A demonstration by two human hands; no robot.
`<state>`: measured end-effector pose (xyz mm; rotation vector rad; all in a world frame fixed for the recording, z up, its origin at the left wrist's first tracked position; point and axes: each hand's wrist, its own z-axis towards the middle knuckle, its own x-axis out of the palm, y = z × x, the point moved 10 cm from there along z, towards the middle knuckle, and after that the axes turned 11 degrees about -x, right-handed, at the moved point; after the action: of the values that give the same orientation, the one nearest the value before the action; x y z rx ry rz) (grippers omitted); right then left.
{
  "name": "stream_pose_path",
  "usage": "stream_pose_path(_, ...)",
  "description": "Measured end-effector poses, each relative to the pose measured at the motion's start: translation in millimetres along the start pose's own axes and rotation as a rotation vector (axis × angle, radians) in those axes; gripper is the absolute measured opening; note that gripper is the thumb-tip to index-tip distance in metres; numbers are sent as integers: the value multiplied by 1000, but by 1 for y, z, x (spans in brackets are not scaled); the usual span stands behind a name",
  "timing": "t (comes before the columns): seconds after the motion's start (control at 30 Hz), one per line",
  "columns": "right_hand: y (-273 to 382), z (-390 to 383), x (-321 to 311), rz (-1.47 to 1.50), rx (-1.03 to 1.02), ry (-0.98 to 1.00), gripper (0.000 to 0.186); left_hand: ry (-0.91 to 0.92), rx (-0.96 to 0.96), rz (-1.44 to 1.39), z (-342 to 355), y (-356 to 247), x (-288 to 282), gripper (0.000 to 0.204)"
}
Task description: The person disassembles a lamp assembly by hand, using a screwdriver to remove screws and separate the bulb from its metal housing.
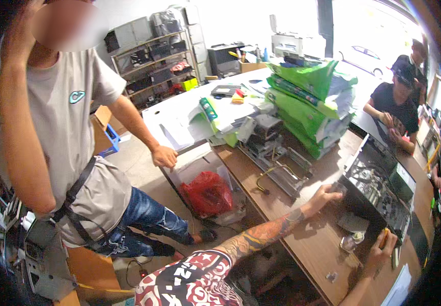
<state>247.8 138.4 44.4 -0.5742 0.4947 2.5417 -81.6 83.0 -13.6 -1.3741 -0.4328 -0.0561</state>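
Note:
On the brown table at the right lies an open computer case (378, 178), its inside full of cables and parts, with a boxy metal unit at its far right. My left hand (327, 198), at the end of a tattooed forearm, is closed at the case's near left edge. At the front side of the case, my right hand (382, 247) grips a slim tool with a yellow handle (384, 235); its tip is hidden. Between my hands, a small clear container (352, 241) stands near a grey flat piece (353, 223).
A metal drive frame with cables (276, 163) lies left of the case. Behind it rise stacked green-and-white bags (307, 109). A person in a grey shirt (72, 112) stands at the left; another person (401, 107) works across the table. A red bag (208, 193) sits in a bin below.

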Motion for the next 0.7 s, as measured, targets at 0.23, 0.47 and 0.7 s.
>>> stream_pose_path(0.23, -7, -4, 6, -40, 133, 162, 13, 21, 58, 42, 8, 9, 4, 26)
stream_pose_path(0.47, -1, -1, 2, 50, 51, 69, 13, 39, 25, 43, 8, 5, 9, 28)
stream_pose_path(0.7, 4, -3, 6, 33, 12, 88, 15, 50, 57, 37, 4, 3, 3, 28)
